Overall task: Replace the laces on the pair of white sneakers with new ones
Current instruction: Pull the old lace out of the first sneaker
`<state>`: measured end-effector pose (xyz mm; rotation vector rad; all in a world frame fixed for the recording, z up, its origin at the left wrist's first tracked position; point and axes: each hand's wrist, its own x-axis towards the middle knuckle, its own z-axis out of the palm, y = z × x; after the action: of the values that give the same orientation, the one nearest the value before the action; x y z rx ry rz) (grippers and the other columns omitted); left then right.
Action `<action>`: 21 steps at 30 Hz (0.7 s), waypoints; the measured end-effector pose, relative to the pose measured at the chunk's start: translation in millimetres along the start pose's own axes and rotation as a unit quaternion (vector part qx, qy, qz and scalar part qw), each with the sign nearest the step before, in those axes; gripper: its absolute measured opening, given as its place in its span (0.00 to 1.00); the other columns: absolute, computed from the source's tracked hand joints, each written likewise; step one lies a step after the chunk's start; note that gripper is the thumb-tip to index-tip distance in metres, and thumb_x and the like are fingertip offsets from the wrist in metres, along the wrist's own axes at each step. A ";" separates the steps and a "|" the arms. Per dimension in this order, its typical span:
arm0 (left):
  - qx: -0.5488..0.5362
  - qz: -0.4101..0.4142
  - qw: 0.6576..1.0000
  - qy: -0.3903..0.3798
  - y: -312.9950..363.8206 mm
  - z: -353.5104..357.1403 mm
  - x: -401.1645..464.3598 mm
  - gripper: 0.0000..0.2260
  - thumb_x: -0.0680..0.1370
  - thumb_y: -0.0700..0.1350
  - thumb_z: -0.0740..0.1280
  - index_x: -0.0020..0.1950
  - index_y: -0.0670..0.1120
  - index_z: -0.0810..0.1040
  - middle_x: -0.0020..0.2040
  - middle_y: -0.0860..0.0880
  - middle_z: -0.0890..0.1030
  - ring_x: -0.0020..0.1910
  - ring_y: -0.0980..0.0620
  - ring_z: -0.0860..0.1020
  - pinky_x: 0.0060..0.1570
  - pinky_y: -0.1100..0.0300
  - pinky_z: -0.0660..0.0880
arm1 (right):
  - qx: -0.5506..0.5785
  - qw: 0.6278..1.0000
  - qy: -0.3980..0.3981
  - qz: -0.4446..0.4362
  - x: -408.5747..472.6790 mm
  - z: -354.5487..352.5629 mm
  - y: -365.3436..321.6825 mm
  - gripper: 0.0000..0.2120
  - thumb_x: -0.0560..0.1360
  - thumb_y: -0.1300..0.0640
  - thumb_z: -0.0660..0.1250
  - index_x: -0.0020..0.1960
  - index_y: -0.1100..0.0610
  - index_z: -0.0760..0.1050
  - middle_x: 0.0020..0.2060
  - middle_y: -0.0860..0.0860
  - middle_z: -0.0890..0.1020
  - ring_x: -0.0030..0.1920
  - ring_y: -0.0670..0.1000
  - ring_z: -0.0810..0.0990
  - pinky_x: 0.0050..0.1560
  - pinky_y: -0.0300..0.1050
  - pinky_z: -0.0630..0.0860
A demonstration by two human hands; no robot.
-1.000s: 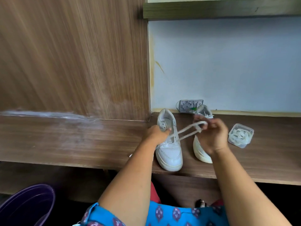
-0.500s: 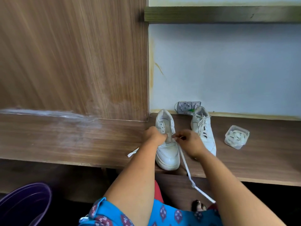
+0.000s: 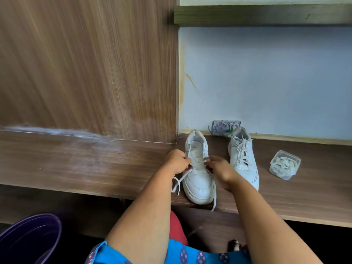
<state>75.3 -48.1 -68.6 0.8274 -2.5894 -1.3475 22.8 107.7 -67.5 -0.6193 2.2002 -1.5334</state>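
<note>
Both forearms reach forward over the table (image 3: pixel 76 164) edge to the near sneaker (image 3: pixel 198 180), which stands toe toward the person. The left hand (image 3: pixel 178 161) sits at the shoe's left side with fingers curled, pinching the lace (image 3: pixel 183 175) near the eyelets; that end trails off left in a loose loop on the wood. The right hand (image 3: pixel 221 168) is knuckles up at the shoe's right side, fingertips pinching the other end of the lace, which runs down past the toe and hangs over the table edge. The second sneaker (image 3: pixel 242 159), fully laced, stands just right of the right hand. Further right is 1 clear plastic box (image 3: pixel 284 164) of coiled white laces. A small patterned packet (image 3: pixel 223 128) leans against the wall behind the shoes. A purple tub (image 3: pixel 28 239) sits at lower left.
</note>
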 end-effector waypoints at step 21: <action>0.019 0.027 0.999 -0.005 3.7 1.2 -6.9 0.10 0.76 0.44 0.68 0.39 0.39 0.81 0.39 0.44 0.84 0.42 0.44 0.83 0.48 0.49 0.81 | -0.069 0.951 0.283 -0.107 -6.9 -12.4 -5.3 0.11 0.79 0.49 0.58 0.51 0.53 0.76 0.53 0.52 0.71 0.54 0.54 0.68 0.56 0.48 0.65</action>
<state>79.1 -42.0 -65.3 0.7514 -2.6332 -1.2950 22.5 119.5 -57.9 -0.5164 2.7595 -1.8580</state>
